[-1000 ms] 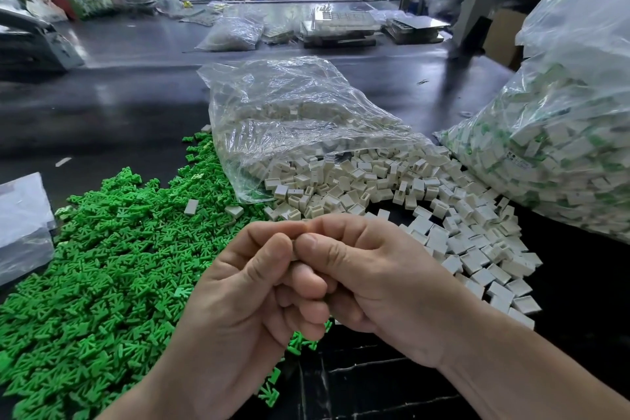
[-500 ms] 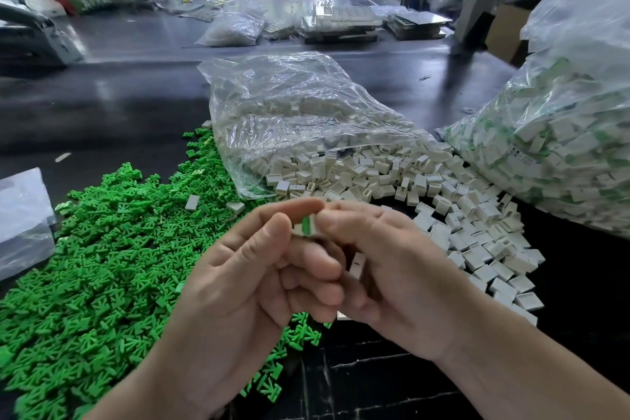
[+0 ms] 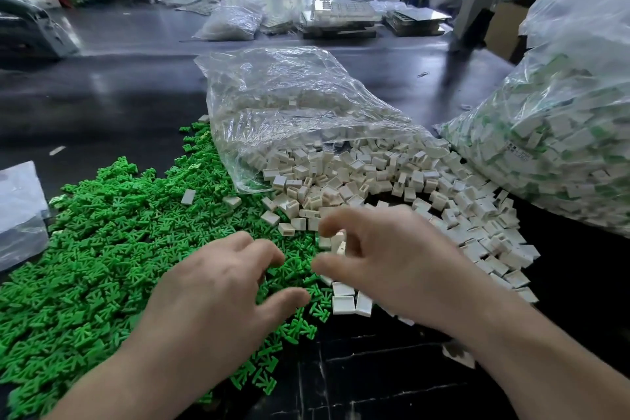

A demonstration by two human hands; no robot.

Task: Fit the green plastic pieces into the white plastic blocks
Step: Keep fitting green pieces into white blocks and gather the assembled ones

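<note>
- Green pieces point(image 3: 102, 249): we see one broad loose heap on the dark worktop point(image 3: 102, 95), running from its near-left corner toward the middle.
- White blocks point(image 3: 392, 177): we see a loose heap right of the middle, spilling from the mouth of a clear bag point(image 3: 289, 106) toward the near edge. It meets the green heap along its left side.
- Stray blocks point(image 3: 188, 196): we note two lying on top of the green heap, near the bag mouth.
- Left hand point(image 3: 218, 290): palm down over the right side of the green heap. The grip is spread and loose, thumb apart from the fingers, and we see nothing in it.
- Right hand point(image 3: 402, 266): palm down over the near end of the white heap, fingers curled. White blocks show between fingers and thumb, but blur keeps us from telling whether the grip pinches any.
- Large bag point(image 3: 562, 129): at the right edge, filled with white blocks showing green.
- Folded plastic point(image 3: 20, 208): at the left edge, beside the green heap.
</note>
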